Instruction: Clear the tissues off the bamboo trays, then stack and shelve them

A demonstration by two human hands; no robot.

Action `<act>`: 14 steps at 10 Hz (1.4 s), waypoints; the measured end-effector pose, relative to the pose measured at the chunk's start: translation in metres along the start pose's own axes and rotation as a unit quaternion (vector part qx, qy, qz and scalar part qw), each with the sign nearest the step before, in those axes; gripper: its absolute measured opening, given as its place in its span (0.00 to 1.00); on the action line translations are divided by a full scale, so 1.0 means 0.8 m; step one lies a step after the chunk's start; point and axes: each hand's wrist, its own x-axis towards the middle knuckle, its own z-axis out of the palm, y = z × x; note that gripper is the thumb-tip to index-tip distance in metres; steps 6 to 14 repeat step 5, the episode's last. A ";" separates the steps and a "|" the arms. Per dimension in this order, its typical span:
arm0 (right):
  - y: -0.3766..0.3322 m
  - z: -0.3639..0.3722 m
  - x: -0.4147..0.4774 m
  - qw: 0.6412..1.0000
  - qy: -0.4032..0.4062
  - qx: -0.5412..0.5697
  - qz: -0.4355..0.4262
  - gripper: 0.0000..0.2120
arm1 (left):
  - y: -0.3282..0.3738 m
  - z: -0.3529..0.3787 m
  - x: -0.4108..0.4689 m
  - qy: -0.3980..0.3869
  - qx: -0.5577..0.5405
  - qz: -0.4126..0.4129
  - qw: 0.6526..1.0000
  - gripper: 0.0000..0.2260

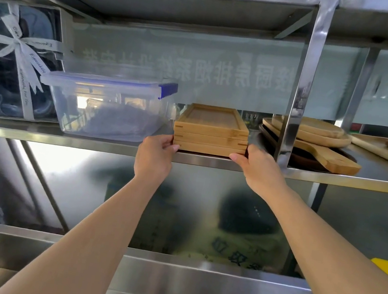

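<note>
On the steel shelf (109, 149), right of the clear plastic box (107, 105), sits the stack of bamboo trays (210, 134). The left hand (156, 157) curls around its near left corner, the right hand (259, 170) around its near right corner — both equally near. The stack's long axis runs away from the person, so the next push probably goes straight inward — beside the upright post (292, 128).

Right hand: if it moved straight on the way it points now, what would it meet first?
Probably the stack of rectangular bamboo trays; the right hand already touches its lower right corner.
</note>
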 end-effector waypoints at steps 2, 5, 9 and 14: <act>-0.001 -0.009 -0.006 1.000 -0.013 0.006 0.001 0.25 | -0.002 -0.006 -0.008 -0.035 0.003 0.025 0.999 0.13; -0.051 -0.113 -0.056 0.994 0.059 0.005 -0.089 0.18 | 0.042 -0.074 -0.048 0.036 0.189 0.199 0.961 0.27; -0.051 -0.113 -0.056 0.994 0.059 0.005 -0.089 0.18 | 0.042 -0.074 -0.048 0.036 0.189 0.199 0.961 0.27; -0.051 -0.113 -0.056 0.994 0.059 0.005 -0.089 0.18 | 0.042 -0.074 -0.048 0.036 0.189 0.199 0.961 0.27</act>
